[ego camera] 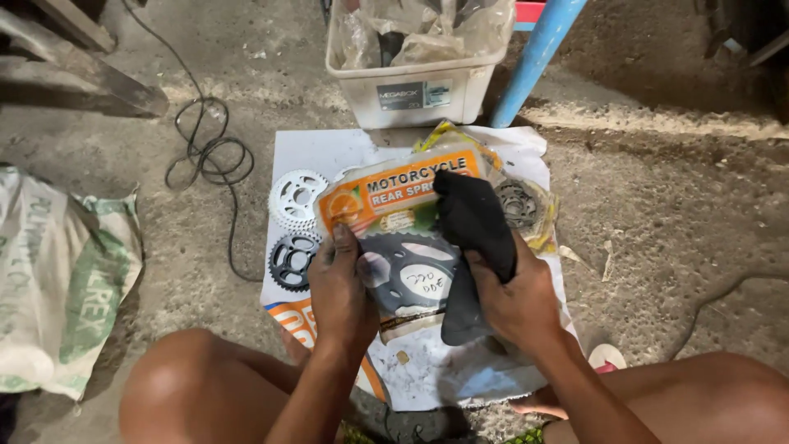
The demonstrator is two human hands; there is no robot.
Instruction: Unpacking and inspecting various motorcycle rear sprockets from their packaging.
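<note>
My left hand grips the left edge of a clear plastic packet with an orange card header and a dark round sprocket inside. My right hand holds a black cloth pressed against the packet's right side. The packet is lifted over a white sheet spread on the concrete floor. On that sheet, left of my hands, lie a silver sprocket and a black sprocket. Another packaged sprocket lies behind the cloth on the right.
A white plastic bin filled with plastic bags stands beyond the sheet, beside a blue pole. A black cable coils on the floor at left. A woven sack lies far left. My bare knees frame the bottom.
</note>
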